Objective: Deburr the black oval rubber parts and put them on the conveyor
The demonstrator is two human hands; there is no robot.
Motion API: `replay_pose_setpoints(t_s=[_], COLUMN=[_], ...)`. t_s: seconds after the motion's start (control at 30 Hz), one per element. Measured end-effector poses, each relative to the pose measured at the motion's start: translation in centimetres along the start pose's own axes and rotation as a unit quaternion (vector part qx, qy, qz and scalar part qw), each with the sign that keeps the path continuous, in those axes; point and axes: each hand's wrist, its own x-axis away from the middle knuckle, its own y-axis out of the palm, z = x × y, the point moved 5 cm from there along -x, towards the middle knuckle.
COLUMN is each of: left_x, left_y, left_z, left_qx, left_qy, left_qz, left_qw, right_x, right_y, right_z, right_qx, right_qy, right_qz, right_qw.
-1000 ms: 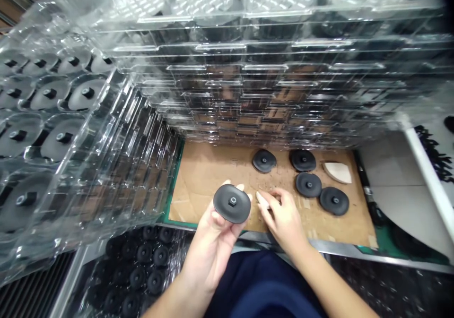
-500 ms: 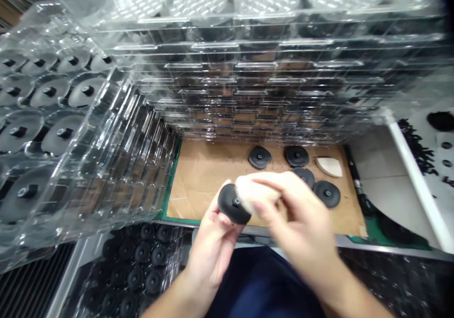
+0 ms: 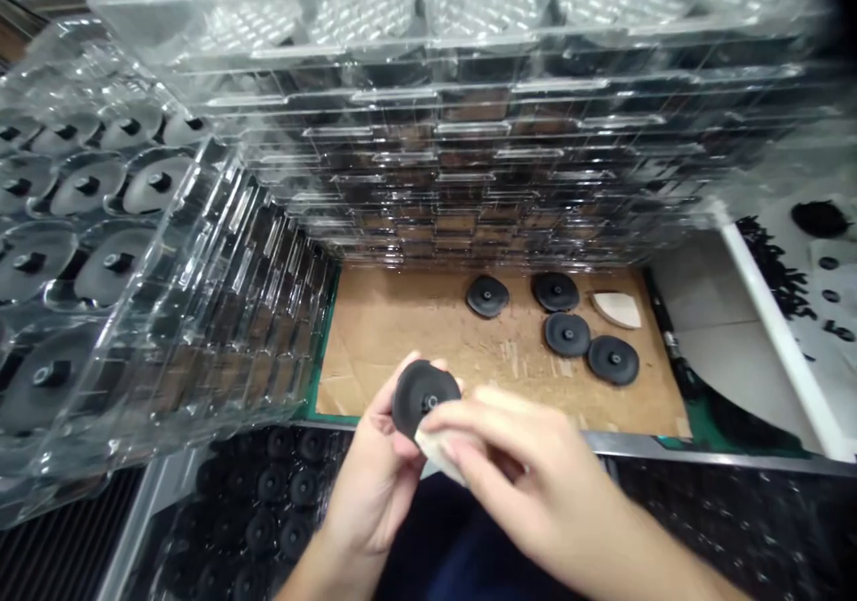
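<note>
My left hand [image 3: 375, 485] grips a black oval disc [image 3: 420, 392] with a small hub in its middle, held just in front of the cardboard mat [image 3: 402, 324]. My right hand [image 3: 536, 485] is closed on a small whitish piece [image 3: 435, 447] and presses it against the lower edge of the disc. Several more black discs [image 3: 566, 333] lie on the mat to the right, next to a white wedge-shaped piece [image 3: 617, 309].
Tall stacks of clear plastic trays [image 3: 469, 137] rise behind the mat, and a leaning stack of trays holding black discs [image 3: 87, 253] stands at the left. A tray of black discs [image 3: 261, 503] sits low at the left. A white rail [image 3: 769, 315] borders the right.
My right hand lifted off the mat with the whitish piece and came across to the disc. The left hand drew the disc down and closer to me.
</note>
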Motion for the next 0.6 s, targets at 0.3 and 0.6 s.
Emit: replay_pose_setpoints(t_s=[0.3, 0.6], left_x=[0.4, 0.4], left_y=[0.7, 3.0], left_z=[-0.5, -0.4], left_qx=[0.033, 0.01], left_qy=[-0.027, -0.065], left_qz=[-0.067, -0.059], left_qw=[0.997, 0.996], right_x=[1.3, -0.7], right_y=[-1.5, -2.6], right_z=[-0.6, -1.0], right_qx=[0.019, 0.175], right_qy=[-0.036, -0.209], right_qz=[-0.006, 0.045], right_qw=[0.999, 0.961])
